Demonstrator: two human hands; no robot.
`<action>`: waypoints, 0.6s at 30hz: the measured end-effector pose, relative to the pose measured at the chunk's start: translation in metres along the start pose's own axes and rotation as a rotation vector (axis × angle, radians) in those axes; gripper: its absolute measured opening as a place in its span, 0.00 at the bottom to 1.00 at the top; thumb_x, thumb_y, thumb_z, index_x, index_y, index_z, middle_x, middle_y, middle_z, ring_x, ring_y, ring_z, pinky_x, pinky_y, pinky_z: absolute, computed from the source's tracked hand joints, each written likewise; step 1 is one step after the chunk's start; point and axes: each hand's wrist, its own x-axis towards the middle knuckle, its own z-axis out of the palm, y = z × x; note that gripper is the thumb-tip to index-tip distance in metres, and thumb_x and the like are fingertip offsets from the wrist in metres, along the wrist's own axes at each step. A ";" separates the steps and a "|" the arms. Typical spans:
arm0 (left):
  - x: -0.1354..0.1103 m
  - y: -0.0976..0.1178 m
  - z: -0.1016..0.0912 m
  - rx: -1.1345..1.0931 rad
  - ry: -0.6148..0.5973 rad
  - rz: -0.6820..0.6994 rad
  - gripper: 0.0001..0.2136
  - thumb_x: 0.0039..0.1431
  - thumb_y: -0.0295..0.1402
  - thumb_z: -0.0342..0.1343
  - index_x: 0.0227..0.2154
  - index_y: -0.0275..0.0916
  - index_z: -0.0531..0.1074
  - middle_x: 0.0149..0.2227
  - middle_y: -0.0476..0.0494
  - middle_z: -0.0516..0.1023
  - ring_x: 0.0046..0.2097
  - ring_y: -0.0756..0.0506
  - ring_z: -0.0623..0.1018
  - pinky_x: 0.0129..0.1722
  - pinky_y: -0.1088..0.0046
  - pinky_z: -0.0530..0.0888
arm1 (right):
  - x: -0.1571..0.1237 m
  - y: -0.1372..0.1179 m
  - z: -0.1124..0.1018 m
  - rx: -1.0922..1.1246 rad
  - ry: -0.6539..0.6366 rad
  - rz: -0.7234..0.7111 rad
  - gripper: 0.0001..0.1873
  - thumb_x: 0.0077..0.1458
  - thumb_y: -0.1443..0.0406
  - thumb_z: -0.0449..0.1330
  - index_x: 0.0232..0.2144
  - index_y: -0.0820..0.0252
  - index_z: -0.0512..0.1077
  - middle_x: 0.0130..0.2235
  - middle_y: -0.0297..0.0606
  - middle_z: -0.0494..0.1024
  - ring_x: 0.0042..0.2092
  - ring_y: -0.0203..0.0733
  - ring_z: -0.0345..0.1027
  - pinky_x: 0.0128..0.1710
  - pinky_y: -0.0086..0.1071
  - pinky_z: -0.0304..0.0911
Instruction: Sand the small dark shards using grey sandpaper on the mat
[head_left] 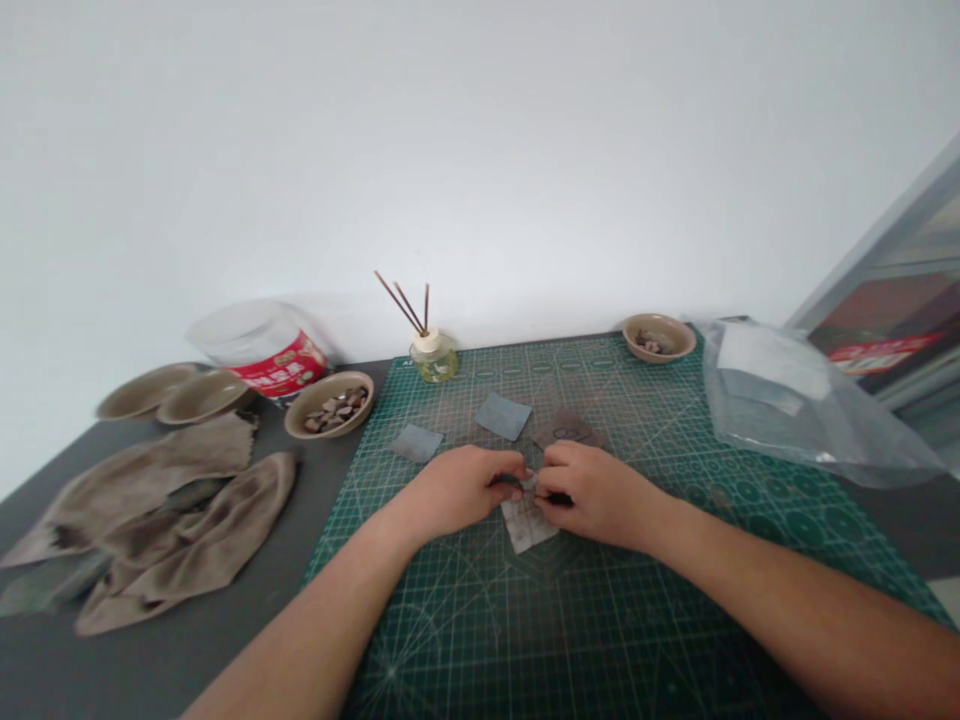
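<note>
Head view: where are the hands?

Both meet in the middle of the green cutting mat (600, 620). The left hand (461, 490) and the right hand (600, 495) sit knuckle to knuckle, fingers curled in.

Clenched, or holding something?

Holding. The fingertips of both hands pinch a small dark piece (516, 482). It is too small to tell whether it is one piece or two. It sits right over a pale grey sandpaper square (529, 527) that lies flat on the mat and pokes out toward the person from under the fingers.

Anything else on the mat?

Three more squares lie just beyond the hands: a blue-grey sandpaper square (503, 415), a smaller grey square (417, 442) to its left, and a brownish square (566, 430) to its right. At the mat's far right corner stands a tan bowl (658, 337) with a few dark bits in it.

And off the mat?

On the dark tabletop (225, 650), a bowl of stones (330, 405) stands at the mat's left edge, a reed diffuser (433, 352) at its far edge. Farther left are a clear plastic jar (259, 350) with a red label, lying on its side, and two empty bowls (172, 393). Nearer lie crumpled brown cloths (172, 510). A clear plastic bag (795, 400) lies on the right.
</note>
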 end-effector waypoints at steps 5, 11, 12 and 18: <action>0.000 0.000 0.001 0.004 0.004 0.003 0.06 0.59 0.33 0.55 0.37 0.47 0.74 0.35 0.51 0.80 0.37 0.45 0.77 0.32 0.75 0.64 | 0.001 0.000 0.001 0.049 -0.038 -0.086 0.07 0.59 0.66 0.59 0.29 0.61 0.73 0.34 0.36 0.71 0.37 0.38 0.64 0.36 0.31 0.57; 0.001 0.001 0.000 -0.004 0.004 0.007 0.06 0.59 0.33 0.54 0.38 0.47 0.74 0.36 0.51 0.80 0.38 0.45 0.77 0.33 0.75 0.65 | -0.001 0.000 0.003 0.037 -0.013 -0.031 0.07 0.56 0.67 0.61 0.26 0.61 0.71 0.32 0.35 0.69 0.35 0.37 0.62 0.34 0.30 0.55; 0.001 0.001 -0.001 -0.005 0.000 0.008 0.06 0.59 0.33 0.54 0.38 0.47 0.74 0.36 0.50 0.80 0.38 0.45 0.77 0.33 0.75 0.65 | -0.002 -0.001 0.003 0.060 -0.022 -0.049 0.06 0.55 0.67 0.61 0.26 0.61 0.71 0.32 0.35 0.69 0.35 0.36 0.63 0.34 0.30 0.55; 0.000 0.002 -0.001 0.003 0.000 0.003 0.06 0.59 0.32 0.54 0.38 0.46 0.74 0.36 0.50 0.80 0.38 0.45 0.77 0.33 0.75 0.65 | -0.002 -0.001 0.002 0.105 -0.026 -0.052 0.05 0.53 0.67 0.62 0.26 0.60 0.71 0.33 0.34 0.68 0.36 0.36 0.63 0.35 0.29 0.55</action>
